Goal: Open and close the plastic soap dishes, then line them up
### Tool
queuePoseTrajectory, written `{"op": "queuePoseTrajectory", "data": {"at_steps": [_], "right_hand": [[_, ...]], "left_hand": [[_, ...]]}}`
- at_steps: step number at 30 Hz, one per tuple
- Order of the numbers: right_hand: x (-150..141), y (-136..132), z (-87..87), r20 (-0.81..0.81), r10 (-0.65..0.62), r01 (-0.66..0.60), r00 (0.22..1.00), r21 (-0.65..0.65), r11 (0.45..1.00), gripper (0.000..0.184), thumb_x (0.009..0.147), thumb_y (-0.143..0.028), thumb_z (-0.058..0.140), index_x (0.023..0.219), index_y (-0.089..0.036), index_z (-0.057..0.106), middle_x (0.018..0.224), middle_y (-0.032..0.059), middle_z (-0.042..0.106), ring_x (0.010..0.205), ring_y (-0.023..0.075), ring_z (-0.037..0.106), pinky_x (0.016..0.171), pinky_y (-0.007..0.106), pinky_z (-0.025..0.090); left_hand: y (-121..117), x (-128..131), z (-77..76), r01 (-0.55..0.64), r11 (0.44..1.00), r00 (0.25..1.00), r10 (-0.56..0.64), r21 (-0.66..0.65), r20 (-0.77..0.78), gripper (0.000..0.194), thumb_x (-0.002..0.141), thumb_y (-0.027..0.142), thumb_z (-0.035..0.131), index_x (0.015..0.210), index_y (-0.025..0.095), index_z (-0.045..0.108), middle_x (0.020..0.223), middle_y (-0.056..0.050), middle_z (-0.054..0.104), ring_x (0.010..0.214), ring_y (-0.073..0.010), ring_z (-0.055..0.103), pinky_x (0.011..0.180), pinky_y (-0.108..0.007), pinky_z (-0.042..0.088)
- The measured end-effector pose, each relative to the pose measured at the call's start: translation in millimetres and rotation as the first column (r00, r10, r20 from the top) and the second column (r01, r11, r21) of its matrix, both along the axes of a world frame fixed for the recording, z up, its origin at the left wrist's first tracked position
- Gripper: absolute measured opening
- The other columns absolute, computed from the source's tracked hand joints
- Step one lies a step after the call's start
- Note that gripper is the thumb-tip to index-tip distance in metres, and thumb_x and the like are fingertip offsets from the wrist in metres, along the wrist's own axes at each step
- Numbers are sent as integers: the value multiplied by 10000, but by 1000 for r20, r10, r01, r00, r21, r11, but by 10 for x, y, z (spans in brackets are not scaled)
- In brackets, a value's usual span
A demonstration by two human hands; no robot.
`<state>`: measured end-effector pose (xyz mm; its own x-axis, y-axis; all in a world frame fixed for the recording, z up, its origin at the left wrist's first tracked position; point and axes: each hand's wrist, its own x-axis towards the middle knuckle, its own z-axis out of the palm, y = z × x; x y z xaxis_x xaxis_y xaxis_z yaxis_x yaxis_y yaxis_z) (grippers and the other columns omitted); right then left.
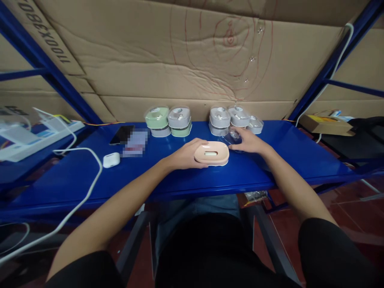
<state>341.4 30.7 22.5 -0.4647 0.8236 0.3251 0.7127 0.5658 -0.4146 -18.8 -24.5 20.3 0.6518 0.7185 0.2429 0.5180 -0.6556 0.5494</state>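
My left hand [190,154] is wrapped round the left end of a peach-coloured oval soap dish [217,149], which has a slot in its middle and lies near the front of the blue table. A clear plastic lid [231,138] is just behind and to the right of the dish. The fingers of my right hand [247,141] curve over this lid and grip it, thumb at its near side. Behind my right hand stand grey soap dishes [220,116] with clear lids, some stacked in twos, partly hidden by the fingers.
Stacked green dishes [157,117] and grey dishes [179,116] stand at the back, left of centre. A dark phone [122,135], a blurred-out item [135,143] and a white earbud case [111,160] lie on the left. A white cable [97,172] hangs over the left side; cardboard [135,60] backs the table.
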Motion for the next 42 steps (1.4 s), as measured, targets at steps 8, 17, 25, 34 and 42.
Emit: {"op": "queuePoseTrajectory", "data": {"at_steps": [8,17,25,34,42], "right_hand": [[-225,-321,244,-130,199,-184,971,114,976,935,879,-620,881,1701,-307,565,1705,144,625,1451,449,677,1188,679,590],[-535,-399,245,-16,451,-449,892,86,890,933,851,-440,894,1712,-299,561,1729,117,618,1587,407,594,1342,641,458],[-586,-331,296,0,466,-465,885,58,883,905,857,-457,905,1688,-283,592,1708,129,633,1576,412,603,1338,653,460],[-679,-235,445,38,554,-549,832,-97,830,848,877,-460,896,1660,-277,625,1702,122,639,1546,377,629,1317,596,495],[-735,-175,439,15,602,-595,798,-127,793,878,849,-427,891,1674,-298,619,1727,95,615,1566,351,611,1332,562,481]], "left_hand": [[-11,34,-3,-112,987,991,120,-119,60,1124,665,577,1007,1622,234,529,1568,-182,690,1442,-459,677,1203,-627,546],[-4,110,54,-28,999,997,29,-22,67,823,699,530,981,1425,252,710,1449,-122,769,1393,-448,691,1232,-637,512],[36,90,-102,-174,978,971,190,-116,143,1107,632,593,1019,1555,191,557,1576,-222,663,1454,-453,654,1217,-626,535],[-70,137,-27,-201,960,967,226,-194,115,1430,663,643,1014,1803,196,274,1718,-274,557,1624,-535,508,1316,-695,437],[-79,160,-30,-187,956,961,226,-225,159,1520,629,598,1051,1832,211,207,1714,-284,574,1605,-533,547,1302,-710,462]]}}
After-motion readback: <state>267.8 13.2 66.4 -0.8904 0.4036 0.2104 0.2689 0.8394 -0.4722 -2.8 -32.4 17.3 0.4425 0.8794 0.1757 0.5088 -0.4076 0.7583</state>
